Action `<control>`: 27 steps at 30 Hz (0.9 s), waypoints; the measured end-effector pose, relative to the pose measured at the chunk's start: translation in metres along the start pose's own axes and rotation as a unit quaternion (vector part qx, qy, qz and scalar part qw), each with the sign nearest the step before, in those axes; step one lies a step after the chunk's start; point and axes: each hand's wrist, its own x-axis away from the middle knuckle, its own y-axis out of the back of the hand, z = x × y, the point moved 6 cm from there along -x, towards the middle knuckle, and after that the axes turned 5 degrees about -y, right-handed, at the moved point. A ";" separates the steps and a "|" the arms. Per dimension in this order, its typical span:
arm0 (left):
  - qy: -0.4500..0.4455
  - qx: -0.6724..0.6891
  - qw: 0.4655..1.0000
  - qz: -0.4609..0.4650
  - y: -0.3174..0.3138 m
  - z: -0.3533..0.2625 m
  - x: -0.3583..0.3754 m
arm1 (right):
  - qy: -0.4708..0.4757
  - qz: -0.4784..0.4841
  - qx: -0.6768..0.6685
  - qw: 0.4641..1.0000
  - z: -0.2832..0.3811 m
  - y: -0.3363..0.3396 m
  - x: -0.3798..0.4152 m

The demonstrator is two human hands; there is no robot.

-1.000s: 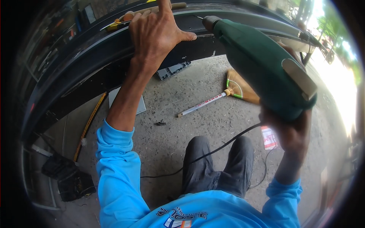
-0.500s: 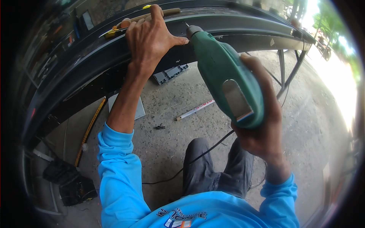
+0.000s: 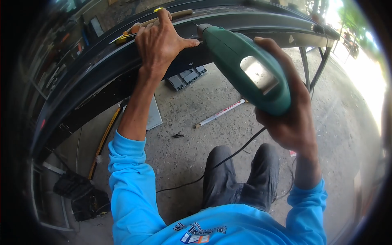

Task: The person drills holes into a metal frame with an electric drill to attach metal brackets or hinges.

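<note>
My right hand [image 3: 292, 110] is wrapped around a green corded power drill [image 3: 241, 65] with a shiny metal plate on its housing. The drill points up and to the left, its thin bit meeting the face of a long dark metal profile [image 3: 245, 25]. Only a short length of the bit shows ahead of the chuck [image 3: 203, 29]. Just left of the bit, my left hand [image 3: 159, 43] grips the same profile, thumb stretched along its front and fingers over the top. Behind those fingers lie a wooden-handled tool [image 3: 181, 14] and a yellow tool [image 3: 122, 38].
The drill's black cord [image 3: 228, 157] crosses over my legs. On the concrete floor lie a grey plastic tray [image 3: 188, 77], a white-and-red tube [image 3: 220, 113], a pale flat panel [image 3: 155, 116] and a yellow level-like strip [image 3: 104, 141]. A black toolbox [image 3: 87, 200] stands at lower left.
The drill has swung, its rear end moving up and to the right. Less of the bit shows at the profile now. My left hand keeps its hold while the view shifts slightly.
</note>
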 end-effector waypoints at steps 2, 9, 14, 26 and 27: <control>0.000 -0.004 1.000 -0.004 0.001 0.001 -0.003 | 0.025 0.012 0.014 1.000 0.003 -0.003 0.000; 0.000 0.003 1.000 0.014 0.000 0.002 -0.003 | -0.010 -0.010 -0.015 1.000 0.001 -0.001 0.001; 0.000 0.004 1.000 0.007 0.001 0.000 -0.002 | 0.027 0.029 0.097 0.994 -0.005 -0.009 0.008; 0.011 0.003 1.000 0.016 0.002 0.001 -0.002 | 0.006 0.027 0.066 0.997 0.005 -0.004 0.001; 0.007 0.001 1.000 0.006 0.002 0.001 -0.003 | 0.000 0.023 0.047 0.999 0.003 -0.002 0.000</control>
